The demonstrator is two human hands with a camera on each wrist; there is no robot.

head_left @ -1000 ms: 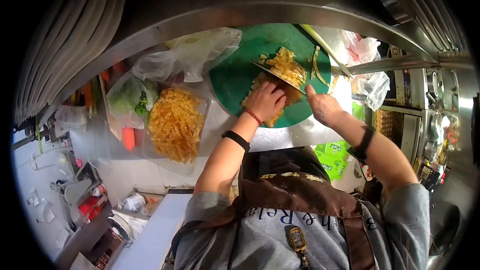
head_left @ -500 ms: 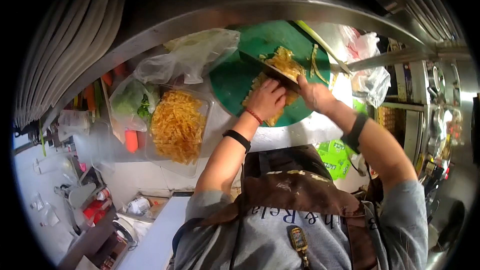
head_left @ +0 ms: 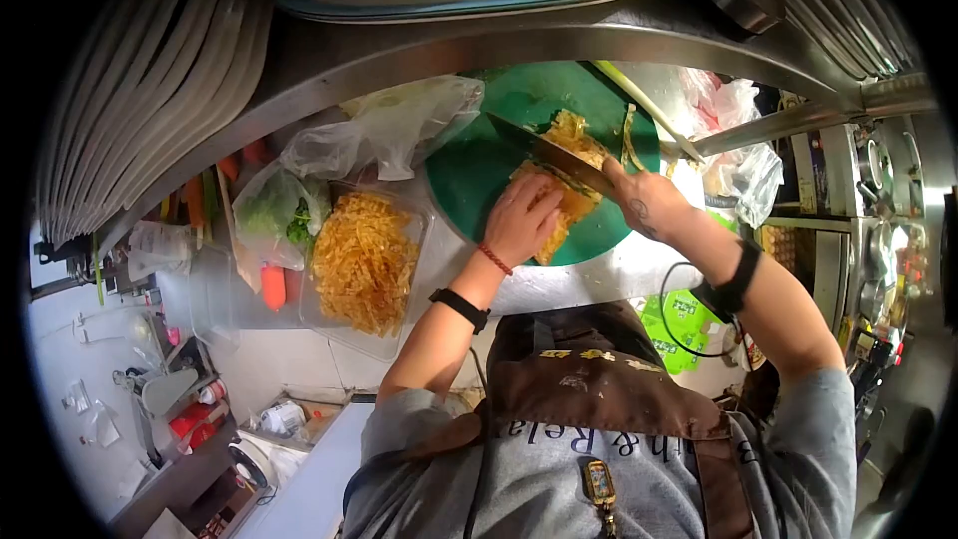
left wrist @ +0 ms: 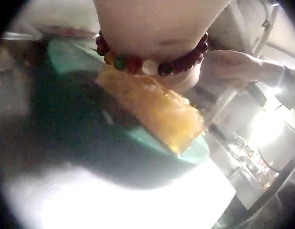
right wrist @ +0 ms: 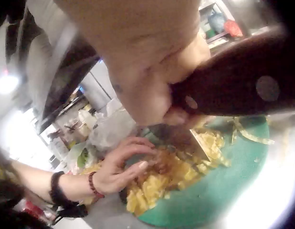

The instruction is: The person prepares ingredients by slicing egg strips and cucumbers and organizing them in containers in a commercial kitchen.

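Observation:
My right hand (head_left: 649, 202) grips a kitchen knife (head_left: 544, 152) by its riveted dark handle, with the broad blade slanting across the food. On the round green cutting board (head_left: 464, 185) lies a folded stack of thin yellow-brown sheets (head_left: 555, 244). The fingers of my left hand (head_left: 522, 215) rest on that stack, just to the near side of the blade; in the right wrist view they bend over it with the thumb apart. Beyond the blade sits a pile of cut yellow strips (head_left: 566, 126). The left wrist view shows the stack's near end, while the wrist hides the fingers.
A clear container (head_left: 419, 250) full of yellow strips (head_left: 364, 265) stands left of the board. Near it are a bag of greens (head_left: 269, 210), a carrot (head_left: 272, 286) and a crumpled plastic bag (head_left: 389, 130). A metal shelf (head_left: 539, 40) with stacked plates (head_left: 160, 100) hangs over the counter.
The knife's blade has gone from nearly edge-on to leaning with its dark flat showing, its tip reaching farther left. The right hand has shifted slightly; the left hand stays on the stack.

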